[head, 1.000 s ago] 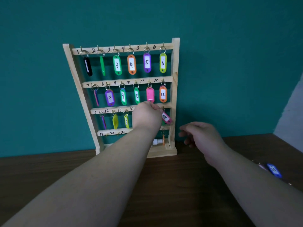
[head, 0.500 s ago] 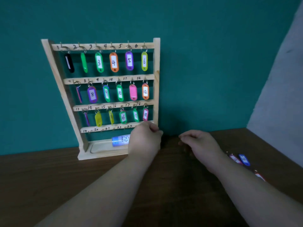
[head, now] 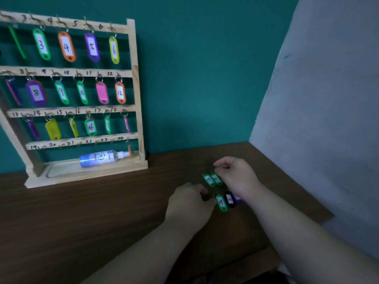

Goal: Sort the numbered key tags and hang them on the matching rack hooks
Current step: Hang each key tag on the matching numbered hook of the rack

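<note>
Left hand (head: 188,201): curled beside the green plastic tag marked 19 (head: 221,202) on the brown wooden table (head: 102,212); grip unclear.
Right hand (head: 235,177): curled against two small green tags (head: 212,179); grip unclear.
Wooden hook rack (head: 135,99): bottom row mostly unfilled, likely why these tags are being sorted.

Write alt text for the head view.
The left hand and right hand, fingers curled, are at a cluster of loose key tags on a dark wooden table, right of a wooden rack. Its top three rows hold tags; hooks 19 to 23 are bare. A spray bottle lies in its base.
</note>
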